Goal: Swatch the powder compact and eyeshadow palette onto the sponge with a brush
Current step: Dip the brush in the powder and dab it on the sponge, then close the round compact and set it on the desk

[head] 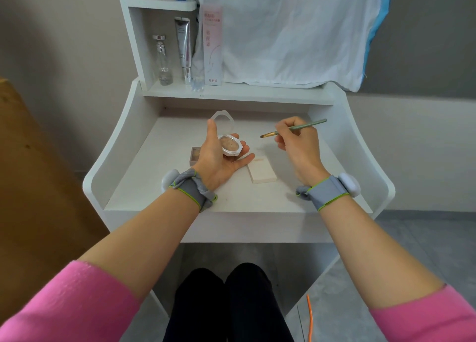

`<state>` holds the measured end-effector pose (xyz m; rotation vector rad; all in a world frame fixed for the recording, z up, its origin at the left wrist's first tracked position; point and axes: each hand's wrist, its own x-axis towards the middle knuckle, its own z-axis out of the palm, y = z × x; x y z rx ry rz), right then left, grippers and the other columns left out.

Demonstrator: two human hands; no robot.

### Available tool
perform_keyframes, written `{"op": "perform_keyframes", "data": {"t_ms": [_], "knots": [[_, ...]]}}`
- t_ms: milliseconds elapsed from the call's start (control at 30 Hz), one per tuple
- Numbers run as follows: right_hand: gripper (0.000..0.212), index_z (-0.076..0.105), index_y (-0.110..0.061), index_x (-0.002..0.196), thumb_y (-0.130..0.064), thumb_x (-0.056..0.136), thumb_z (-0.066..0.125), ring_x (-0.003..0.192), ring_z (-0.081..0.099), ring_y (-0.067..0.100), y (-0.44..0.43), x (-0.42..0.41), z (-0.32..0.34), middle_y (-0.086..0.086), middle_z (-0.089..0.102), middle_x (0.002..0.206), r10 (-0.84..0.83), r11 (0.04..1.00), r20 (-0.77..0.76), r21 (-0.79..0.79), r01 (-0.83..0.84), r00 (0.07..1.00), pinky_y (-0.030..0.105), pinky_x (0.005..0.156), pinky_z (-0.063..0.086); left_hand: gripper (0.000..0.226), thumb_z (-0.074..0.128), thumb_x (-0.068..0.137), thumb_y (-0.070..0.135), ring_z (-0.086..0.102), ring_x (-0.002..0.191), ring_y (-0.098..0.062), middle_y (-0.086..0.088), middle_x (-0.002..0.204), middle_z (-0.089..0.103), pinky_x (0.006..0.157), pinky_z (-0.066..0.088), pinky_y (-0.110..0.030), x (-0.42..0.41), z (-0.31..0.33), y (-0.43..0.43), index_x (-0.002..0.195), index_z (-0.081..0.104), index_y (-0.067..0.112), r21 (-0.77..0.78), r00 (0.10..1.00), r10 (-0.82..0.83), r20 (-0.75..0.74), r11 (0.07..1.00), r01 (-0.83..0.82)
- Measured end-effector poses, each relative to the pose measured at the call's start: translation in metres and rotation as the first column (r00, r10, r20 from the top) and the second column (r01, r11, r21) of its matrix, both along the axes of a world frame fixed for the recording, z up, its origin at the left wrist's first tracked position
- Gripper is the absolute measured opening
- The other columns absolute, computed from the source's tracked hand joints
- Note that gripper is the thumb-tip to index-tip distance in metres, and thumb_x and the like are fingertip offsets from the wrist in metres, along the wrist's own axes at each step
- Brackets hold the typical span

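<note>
Open compact (230,146), brush (288,130) aloft; sponge (262,172), palette (195,154) flat.

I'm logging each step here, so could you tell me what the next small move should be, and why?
Probably dip the brush tip left into the open powder compact. The left hand holds the compact lid-up, the right hand poises the bristles beside the pan, and the sponge waits below.

White vanity desk (257,202) (grey floor (425,238))
</note>
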<state>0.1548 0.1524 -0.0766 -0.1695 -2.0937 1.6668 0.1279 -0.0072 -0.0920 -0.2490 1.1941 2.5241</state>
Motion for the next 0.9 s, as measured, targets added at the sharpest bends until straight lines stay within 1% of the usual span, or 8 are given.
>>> {"op": "perform_keyframes", "data": {"t_ms": [100, 200, 300, 567, 700, 767, 833, 900], "knots": [[0.013, 0.070, -0.013, 0.084, -0.022, 0.087, 0.062, 0.069, 0.060, 0.014, -0.003, 0.001, 0.003, -0.004, 0.067, 0.067, 0.021, 1.000, 0.007, 0.012, -0.021, 1.000, 0.048, 0.081, 0.055, 0.070, 0.033, 0.089, 0.069, 0.058, 0.067, -0.025, -0.014, 0.078, 0.057, 0.081, 0.055, -0.047, 0.004, 0.003, -0.002, 0.095, 0.057, 0.003, 0.009, 1.000, -0.011, 0.017, 1.000, 0.011], [0.012, 0.071, -0.019, 0.084, -0.024, 0.088, 0.062, 0.073, 0.062, 0.013, -0.006, 0.003, 0.005, -0.003, 0.069, 0.072, 0.057, 0.997, 0.006, 0.058, -0.057, 0.998, 0.045, 0.083, 0.055, 0.072, 0.030, 0.090, 0.069, 0.057, 0.065, -0.024, -0.014, 0.076, 0.057, 0.076, 0.054, -0.043, 0.009, 0.006, -0.004, 0.095, 0.057, 0.002, -0.007, 0.997, -0.058, 0.043, 0.998, 0.058], [0.013, 0.071, -0.023, 0.085, -0.023, 0.090, 0.059, 0.075, 0.063, 0.012, -0.011, 0.005, 0.007, -0.002, 0.070, 0.076, 0.098, 0.990, 0.002, 0.097, -0.098, 0.995, 0.042, 0.085, 0.056, 0.073, 0.028, 0.091, 0.069, 0.057, 0.066, -0.025, -0.015, 0.077, 0.059, 0.076, 0.052, -0.041, 0.015, 0.010, -0.006, 0.098, 0.058, 0.002, -0.021, 0.991, -0.125, 0.049, 0.992, 0.126], [0.025, 0.069, -0.025, 0.098, -0.025, 0.098, 0.045, 0.079, 0.058, 0.006, -0.024, 0.004, 0.018, -0.002, 0.066, 0.084, 0.187, 0.952, -0.019, 0.251, -0.176, 0.982, 0.034, 0.083, 0.051, 0.074, 0.021, 0.095, 0.064, 0.058, 0.067, -0.024, -0.015, 0.079, 0.059, 0.072, 0.052, -0.039, 0.024, 0.021, -0.010, 0.097, 0.060, 0.001, -0.048, 0.972, -0.236, 0.009, 0.971, 0.236], [0.024, 0.070, -0.016, 0.103, -0.024, 0.098, 0.048, 0.079, 0.056, -0.001, -0.028, 0.003, 0.023, -0.016, 0.063, 0.082, 0.228, 0.926, -0.021, 0.315, -0.210, 0.973, 0.023, 0.080, 0.044, 0.075, 0.021, 0.094, 0.066, 0.060, 0.066, -0.025, -0.016, 0.079, 0.061, 0.072, 0.052, -0.040, 0.025, 0.022, -0.011, 0.099, 0.061, 0.002, -0.067, 0.959, -0.285, 0.010, 0.956, 0.285], [0.024, 0.070, -0.015, 0.106, -0.024, 0.099, 0.049, 0.085, 0.058, 0.003, -0.029, 0.004, 0.024, -0.017, 0.064, 0.087, 0.250, 0.902, -0.028, 0.371, -0.222, 0.968, 0.022, 0.082, 0.042, 0.076, 0.020, 0.094, 0.066, 0.059, 0.067, -0.025, -0.016, 0.078, 0.062, 0.072, 0.052, -0.040, 0.027, 0.022, -0.011, 0.096, 0.061, 0.002, -0.057, 0.958, -0.286, 0.013, 0.957, 0.286], [0.024, 0.069, -0.014, 0.108, -0.025, 0.099, 0.050, 0.097, 0.060, 0.012, -0.029, 0.006, 0.023, -0.010, 0.068, 0.097, 0.272, 0.886, -0.043, 0.402, -0.233, 0.961, 0.026, 0.088, 0.044, 0.075, 0.019, 0.095, 0.065, 0.057, 0.069, -0.025, -0.016, 0.078, 0.060, 0.073, 0.051, -0.040, 0.028, 0.024, -0.011, 0.093, 0.060, 0.002, -0.011, 0.963, -0.270, 0.021, 0.963, 0.271], [0.024, 0.068, -0.015, 0.110, -0.026, 0.099, 0.050, 0.104, 0.060, 0.014, -0.028, 0.008, 0.022, -0.006, 0.069, 0.107, 0.293, 0.866, -0.053, 0.438, -0.242, 0.955, 0.026, 0.091, 0.044, 0.074, 0.018, 0.096, 0.063, 0.055, 0.070, -0.024, -0.016, 0.080, 0.058, 0.073, 0.050, -0.039, 0.029, 0.025, -0.012, 0.093, 0.059, 0.001, 0.055, 0.966, -0.256, 0.044, 0.966, 0.253]]}}
